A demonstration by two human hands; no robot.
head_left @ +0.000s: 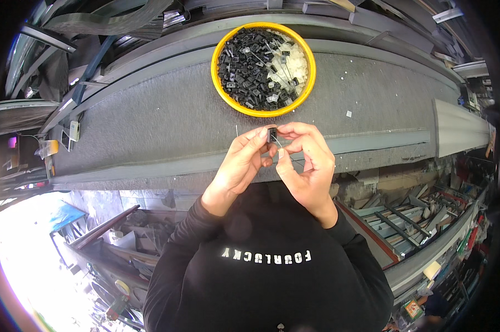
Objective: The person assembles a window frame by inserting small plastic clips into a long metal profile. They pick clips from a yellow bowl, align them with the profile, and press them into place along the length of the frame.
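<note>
Both hands meet just off the near edge of the grey bench. Left hand [240, 166] pinches a small black clip [272, 134] between thumb and fingertips, held up at chest height, clear of the bench top. Right hand [308, 166] is closed in a fine pinch too, thumb and forefinger on a thin wire pin [284, 148] that runs down and to the right from the clip. Pin end sits at the clip, but the part is too small here to tell if it's seated or only lined up.

Step in hand, as I read it: fitting the pin into the clip, mid-assembly, not finished.

Next move likely calls for steady alignment and a short push along the pin axis; left hand needs to hold the clip square so the wire doesn't bend or skid off.

Further out: yellow bowl [217, 77] sits at the far edge of the bench [150, 122], straight ahead of the hands, full of the same black clips with a patch of white pieces on its right side. One loose pin [237, 130] lies on the bench just left of the left fingertips. Grey profile [454, 130] lies at the bench's right end.
</note>
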